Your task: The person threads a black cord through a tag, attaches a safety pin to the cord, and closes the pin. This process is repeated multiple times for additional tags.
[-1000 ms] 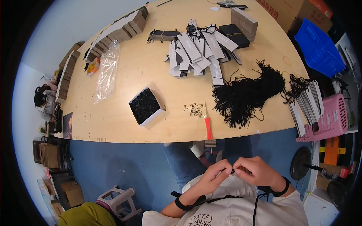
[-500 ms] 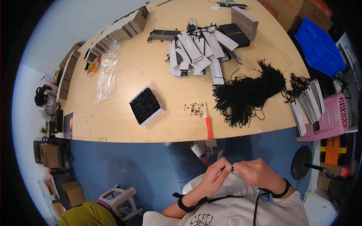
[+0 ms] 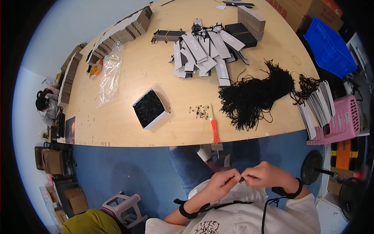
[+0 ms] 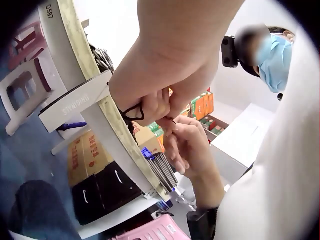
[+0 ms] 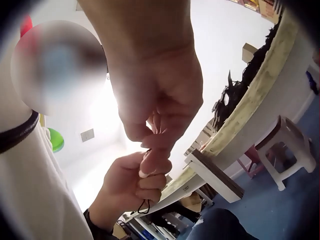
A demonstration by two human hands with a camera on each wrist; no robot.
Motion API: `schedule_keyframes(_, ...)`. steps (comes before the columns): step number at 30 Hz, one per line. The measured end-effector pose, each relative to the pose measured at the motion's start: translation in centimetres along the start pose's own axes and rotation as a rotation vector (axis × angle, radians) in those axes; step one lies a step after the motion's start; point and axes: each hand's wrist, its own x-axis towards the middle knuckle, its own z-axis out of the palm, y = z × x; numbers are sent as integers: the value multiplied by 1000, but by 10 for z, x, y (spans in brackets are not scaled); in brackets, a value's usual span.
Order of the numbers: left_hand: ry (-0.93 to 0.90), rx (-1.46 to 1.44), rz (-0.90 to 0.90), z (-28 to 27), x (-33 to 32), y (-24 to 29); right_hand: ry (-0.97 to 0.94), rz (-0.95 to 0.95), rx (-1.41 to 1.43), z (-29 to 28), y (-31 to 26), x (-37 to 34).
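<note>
In the head view both hands meet in front of the white shirt, below the table's near edge. My left hand (image 3: 226,182) pinches a thin black cord, and a small loop of the cord (image 5: 144,206) hangs under its curled fingers in the right wrist view. Fingertip to fingertip with it, my right hand (image 3: 265,175) pinches the same cord. Most of the cord lies hidden between the fingers. On the table ahead lie a red-handled awl (image 3: 214,130), several small dark oval rings (image 3: 200,112) and a thick bundle of black cords (image 3: 259,95).
A white box of small black pieces (image 3: 150,111) stands left of the rings. Printed tags (image 3: 198,48) are heaped farther back, with banded stacks (image 3: 251,23) beside them. A pink basket (image 3: 344,121) adjoins the table's right edge. A grey stool (image 3: 124,208) stands at lower left.
The hands stay together at the same spot, their fingertips shifting slightly. The right fingers have changed from lying flatter to a tighter pinch. Things on the table have not moved.
</note>
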Motion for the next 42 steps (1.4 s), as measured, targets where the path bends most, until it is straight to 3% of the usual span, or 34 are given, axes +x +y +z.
schedule_keyframes(1,-26,24,22,-1,0,1,1,0,0,-3,-1,1)
schedule_keyframes(3,-38,85,59,-3,1,7,-162,224,338,-10,-5,2)
schedule_keyframes(6,-54,174,134,-4,1,14,-234,291,417,-14,-2,2)
schedule_keyframes(16,-89,182,130,-7,1,13,-284,255,373,-16,-6,2)
schedule_keyframes(21,-86,222,92,-10,1,16,-89,51,50,-8,-11,2)
schedule_keyframes(27,-109,178,95,-10,3,12,-29,-86,-122,-4,-5,1)
schedule_keyframes(34,-253,70,43,-12,5,7,-130,-36,-6,-11,-3,-2)
schedule_keyframes(36,-264,63,53,-12,6,6,-235,79,200,-14,-5,-2)
schedule_keyframes(39,-284,54,65,-13,6,6,-298,126,267,-16,-6,-3)
schedule_keyframes(42,-286,43,67,-14,6,7,-277,157,320,-16,-7,-3)
